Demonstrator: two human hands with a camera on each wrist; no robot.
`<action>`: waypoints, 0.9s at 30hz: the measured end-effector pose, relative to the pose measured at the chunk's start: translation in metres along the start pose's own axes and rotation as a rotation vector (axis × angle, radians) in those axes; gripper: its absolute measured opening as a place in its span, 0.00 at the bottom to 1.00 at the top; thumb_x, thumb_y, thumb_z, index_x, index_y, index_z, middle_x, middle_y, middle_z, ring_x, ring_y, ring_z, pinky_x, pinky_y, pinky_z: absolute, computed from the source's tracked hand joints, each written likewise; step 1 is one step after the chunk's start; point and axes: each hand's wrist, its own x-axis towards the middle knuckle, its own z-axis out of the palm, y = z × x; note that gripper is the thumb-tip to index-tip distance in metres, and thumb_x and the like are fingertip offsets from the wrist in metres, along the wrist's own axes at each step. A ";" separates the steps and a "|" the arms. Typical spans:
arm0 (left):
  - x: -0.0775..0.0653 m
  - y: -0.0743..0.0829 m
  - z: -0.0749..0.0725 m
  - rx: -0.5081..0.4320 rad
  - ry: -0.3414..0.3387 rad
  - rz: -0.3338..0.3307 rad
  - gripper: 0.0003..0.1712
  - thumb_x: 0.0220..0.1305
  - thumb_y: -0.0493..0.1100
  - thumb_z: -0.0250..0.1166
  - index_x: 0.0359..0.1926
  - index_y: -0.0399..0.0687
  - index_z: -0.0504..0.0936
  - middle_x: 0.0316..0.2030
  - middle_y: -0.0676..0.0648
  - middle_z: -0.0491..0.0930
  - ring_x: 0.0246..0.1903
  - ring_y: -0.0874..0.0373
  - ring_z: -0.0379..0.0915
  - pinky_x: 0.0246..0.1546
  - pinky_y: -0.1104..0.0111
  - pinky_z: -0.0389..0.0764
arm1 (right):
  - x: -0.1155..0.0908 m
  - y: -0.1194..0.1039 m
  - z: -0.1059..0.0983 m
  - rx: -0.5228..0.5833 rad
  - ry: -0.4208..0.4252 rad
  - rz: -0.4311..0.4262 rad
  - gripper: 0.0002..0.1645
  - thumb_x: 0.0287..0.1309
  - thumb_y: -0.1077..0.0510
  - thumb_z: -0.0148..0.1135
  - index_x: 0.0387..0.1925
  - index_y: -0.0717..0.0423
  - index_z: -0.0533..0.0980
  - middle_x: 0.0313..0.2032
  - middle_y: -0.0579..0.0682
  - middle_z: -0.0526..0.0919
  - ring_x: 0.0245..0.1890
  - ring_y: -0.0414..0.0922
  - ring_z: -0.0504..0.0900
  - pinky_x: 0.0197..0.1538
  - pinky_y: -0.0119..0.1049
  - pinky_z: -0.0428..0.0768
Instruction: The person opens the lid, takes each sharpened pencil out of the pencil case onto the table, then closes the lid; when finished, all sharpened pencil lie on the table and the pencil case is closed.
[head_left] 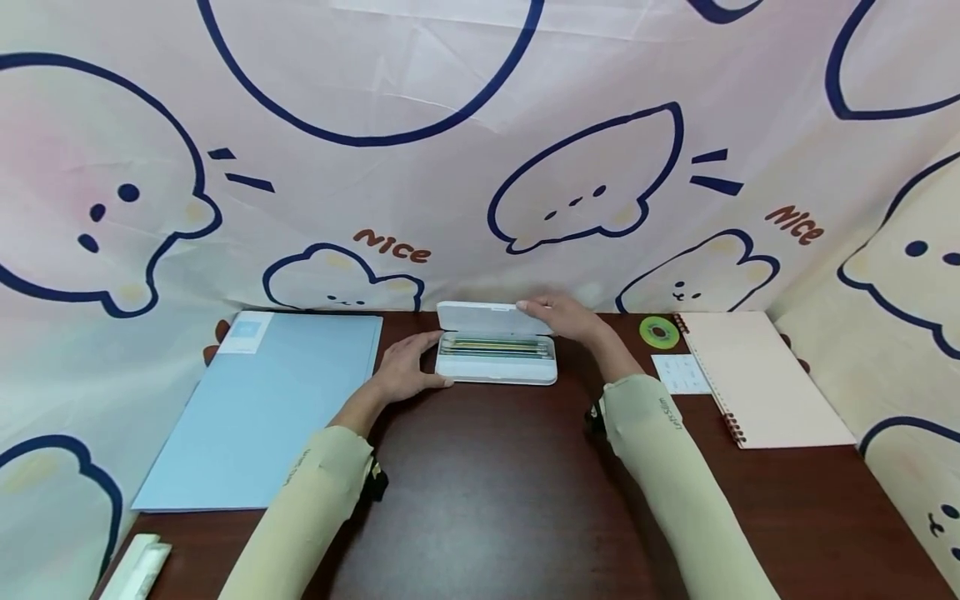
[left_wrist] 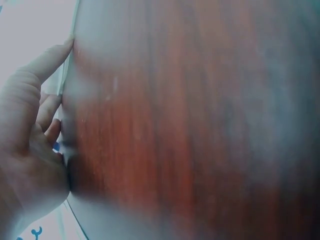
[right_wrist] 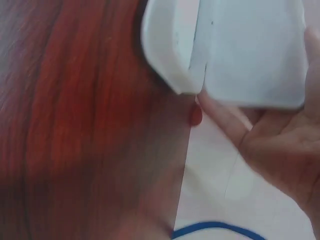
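A white pencil case lies on the dark table near the back wall with its lid raised. Several pencils lie side by side inside. My left hand holds the left end of the case, thumb at the front corner and fingers farther back. In the left wrist view, the thumb and fingertips meet the edge of the white case. With my right hand I grip the lid at its upper right corner. The right wrist view shows the lid's inner face beside that hand.
A blue folder lies on the left, with white wrapped packets near the front left edge. On the right are a spiral notebook, a small white card and a green disc-shaped roll. A printed cloth hangs behind the table.
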 end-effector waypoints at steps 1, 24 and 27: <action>0.000 0.001 0.001 -0.005 -0.001 0.002 0.54 0.57 0.57 0.76 0.79 0.52 0.58 0.77 0.45 0.61 0.78 0.42 0.49 0.78 0.45 0.44 | 0.001 -0.001 0.000 0.032 0.019 0.038 0.39 0.69 0.30 0.53 0.70 0.49 0.72 0.70 0.51 0.72 0.68 0.54 0.71 0.66 0.58 0.75; -0.001 -0.004 -0.005 0.002 -0.009 0.019 0.55 0.57 0.56 0.75 0.79 0.50 0.57 0.77 0.43 0.60 0.78 0.42 0.51 0.78 0.44 0.45 | 0.017 -0.017 0.018 0.365 0.303 0.363 0.43 0.73 0.32 0.47 0.80 0.46 0.54 0.77 0.57 0.58 0.68 0.58 0.70 0.63 0.61 0.77; 0.001 -0.004 -0.006 -0.013 -0.033 0.004 0.55 0.57 0.56 0.76 0.79 0.51 0.57 0.77 0.44 0.61 0.77 0.42 0.52 0.77 0.43 0.48 | 0.018 -0.013 0.018 0.380 0.270 0.360 0.44 0.73 0.31 0.45 0.80 0.45 0.52 0.77 0.56 0.57 0.69 0.57 0.68 0.66 0.60 0.75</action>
